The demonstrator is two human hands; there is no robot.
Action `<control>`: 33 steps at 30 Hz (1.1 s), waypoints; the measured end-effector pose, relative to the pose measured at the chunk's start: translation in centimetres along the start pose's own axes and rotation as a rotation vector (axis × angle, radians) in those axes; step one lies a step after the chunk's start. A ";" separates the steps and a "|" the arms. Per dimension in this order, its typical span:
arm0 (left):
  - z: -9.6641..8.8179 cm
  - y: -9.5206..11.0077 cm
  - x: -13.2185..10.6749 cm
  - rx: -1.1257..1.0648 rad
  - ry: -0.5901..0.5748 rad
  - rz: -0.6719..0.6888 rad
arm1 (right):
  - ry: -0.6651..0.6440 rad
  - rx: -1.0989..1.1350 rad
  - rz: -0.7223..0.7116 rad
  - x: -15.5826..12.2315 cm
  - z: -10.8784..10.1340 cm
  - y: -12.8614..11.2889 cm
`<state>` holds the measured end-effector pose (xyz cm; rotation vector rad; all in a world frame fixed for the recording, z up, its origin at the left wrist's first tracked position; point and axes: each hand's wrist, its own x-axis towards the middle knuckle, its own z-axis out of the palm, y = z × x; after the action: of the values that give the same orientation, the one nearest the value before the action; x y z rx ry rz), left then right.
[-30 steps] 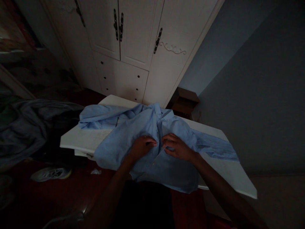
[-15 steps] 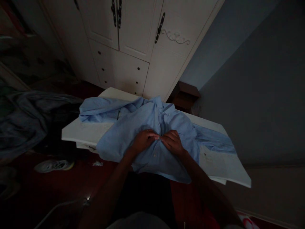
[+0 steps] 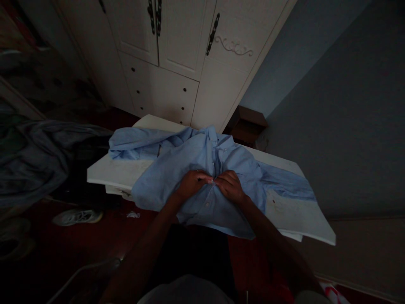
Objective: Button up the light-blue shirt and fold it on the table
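Observation:
A light blue button-up shirt lies front up across a white table, its collar at the far side and its sleeves spread to left and right. At the middle of the front opening, my left hand pinches one edge of the shirt. My right hand meets it there, its fingers closed on the other edge. The fingertips of both hands nearly touch, and whatever button is between them is too small to make out. Below them a fastened-looking button shows on the placket. Above, the opening is parted.
Behind the table stands a white wardrobe with dark handles. A brown box-like cabinet is by the wall. Dark clothes are heaped at left, and a shoe is on the red floor. A pale cable runs at lower left.
The view has shifted slightly, so everything sits a little further right and higher. Both hands stay pinched at the same spot on the shirt front, with only small finger movement.

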<state>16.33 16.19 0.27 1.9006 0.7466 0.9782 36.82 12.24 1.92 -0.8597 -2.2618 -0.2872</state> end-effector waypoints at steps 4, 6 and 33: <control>0.0 -0.2 0.0 0.015 -0.041 0.011 | -0.027 -0.013 0.011 -0.2 0.2 0.2; 0.0 -0.2 0.0 0.027 -0.055 0.028 | -0.029 -0.013 0.018 -0.5 0.2 0.3; 2.9 2.0 -2.0 0.426 0.146 -0.114 | -0.291 0.116 0.175 -0.3 1.0 0.9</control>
<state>17.96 12.54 0.35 2.1310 1.2143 0.9479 37.02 13.23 0.94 -1.0870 -2.4188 0.0536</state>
